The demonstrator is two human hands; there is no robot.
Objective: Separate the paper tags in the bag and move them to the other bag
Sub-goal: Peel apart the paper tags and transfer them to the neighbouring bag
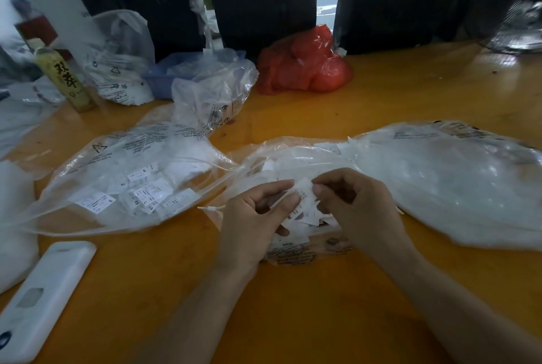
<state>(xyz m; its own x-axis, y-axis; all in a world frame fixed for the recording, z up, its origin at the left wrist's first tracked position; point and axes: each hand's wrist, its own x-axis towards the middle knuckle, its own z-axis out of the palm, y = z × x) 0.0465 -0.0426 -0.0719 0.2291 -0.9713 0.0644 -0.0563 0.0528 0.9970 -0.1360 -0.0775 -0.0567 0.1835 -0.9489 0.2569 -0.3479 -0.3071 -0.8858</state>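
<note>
Two hands pinching thin white paper tags [303, 195]; crinkled clear bag [440, 181]

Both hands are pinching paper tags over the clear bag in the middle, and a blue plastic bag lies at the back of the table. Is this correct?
Not quite: the head view shows the plastic bag at the back of the table is red, not blue. The rest holds: the left hand and right hand pinch paper tags over the clear bag in the middle.

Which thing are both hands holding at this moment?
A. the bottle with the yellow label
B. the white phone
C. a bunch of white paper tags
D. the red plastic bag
C: the left hand and the right hand pinch the white paper tags between their fingers, over the open bag.
</note>
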